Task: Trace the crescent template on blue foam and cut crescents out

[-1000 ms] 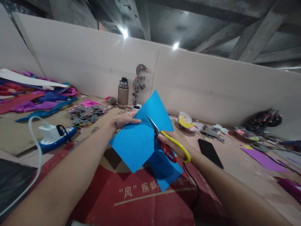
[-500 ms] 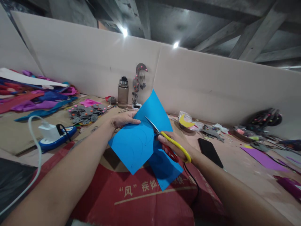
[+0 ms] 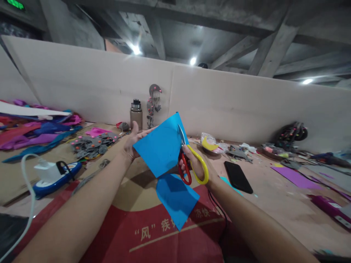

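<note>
My left hand (image 3: 131,143) pinches the left edge of a blue foam sheet (image 3: 161,148), holding it up in front of me. A thin curved line is drawn on the sheet. My right hand (image 3: 197,167) has its fingers through the red and yellow handles of a pair of scissors (image 3: 189,160). The silver blades point up along the sheet's right side. A lower blue flap (image 3: 177,199) hangs down below the scissors, over a red printed cloth (image 3: 153,233).
A black phone (image 3: 238,177) lies right of my right hand. A brown water bottle (image 3: 136,114) stands at the cardboard wall. Grey foam cutouts (image 3: 91,143), a pile of coloured sheets (image 3: 33,124) and a blue power strip with charger (image 3: 53,173) sit at left. Scraps litter the right.
The sheet has been turned and lifted closer to me. The scissors have swung from pointing left into the sheet to pointing up at its right side. My view has tilted upward.
</note>
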A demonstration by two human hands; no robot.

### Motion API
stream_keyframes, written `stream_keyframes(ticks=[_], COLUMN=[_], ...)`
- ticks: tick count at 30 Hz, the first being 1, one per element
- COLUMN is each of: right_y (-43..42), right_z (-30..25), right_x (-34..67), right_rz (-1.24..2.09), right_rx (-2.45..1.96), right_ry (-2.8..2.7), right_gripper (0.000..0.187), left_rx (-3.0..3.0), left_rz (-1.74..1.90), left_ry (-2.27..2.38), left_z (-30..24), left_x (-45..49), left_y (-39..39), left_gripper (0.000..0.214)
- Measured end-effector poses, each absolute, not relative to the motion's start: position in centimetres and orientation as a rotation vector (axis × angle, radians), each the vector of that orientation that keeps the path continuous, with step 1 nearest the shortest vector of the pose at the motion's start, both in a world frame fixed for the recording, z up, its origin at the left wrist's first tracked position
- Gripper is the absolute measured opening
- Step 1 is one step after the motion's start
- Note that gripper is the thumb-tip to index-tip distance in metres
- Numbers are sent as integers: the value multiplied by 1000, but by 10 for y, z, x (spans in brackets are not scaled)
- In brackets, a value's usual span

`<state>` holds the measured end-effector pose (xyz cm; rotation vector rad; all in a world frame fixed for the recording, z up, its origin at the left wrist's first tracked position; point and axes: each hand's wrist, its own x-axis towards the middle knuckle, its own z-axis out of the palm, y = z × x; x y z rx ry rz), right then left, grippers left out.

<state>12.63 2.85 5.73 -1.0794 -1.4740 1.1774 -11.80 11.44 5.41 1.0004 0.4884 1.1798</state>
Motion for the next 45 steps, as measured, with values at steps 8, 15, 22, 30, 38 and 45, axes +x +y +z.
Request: stream_keyframes(ticks=[8,15,22,30,38,45], right_y=[30,29,29,44,44,39], right_z=[68,66,61,40,36,36], right_x=[116,116,126,131,132,131], right_rz=[1008,1095,1156,1132,1139,1097], right_rx=[-1038,-1068,-1011,-1029,-1039,-1079], right_ry=[-1316,-1278,-1344,-1324,-1344,-1350], right_gripper=[56,55,60,58,54,57], left_rx=[984,887,879,912,980,986], left_rz=[1296,1423,1403,1372,1333,1340], left_ry=[413,723,803,782,761,803], left_z=[56,65,77,77,76,78], left_x=[-85,-67,-75,-77,-85,-87], left_y=[97,92,87,85,89,89], left_gripper=[87,62,57,63,53,54])
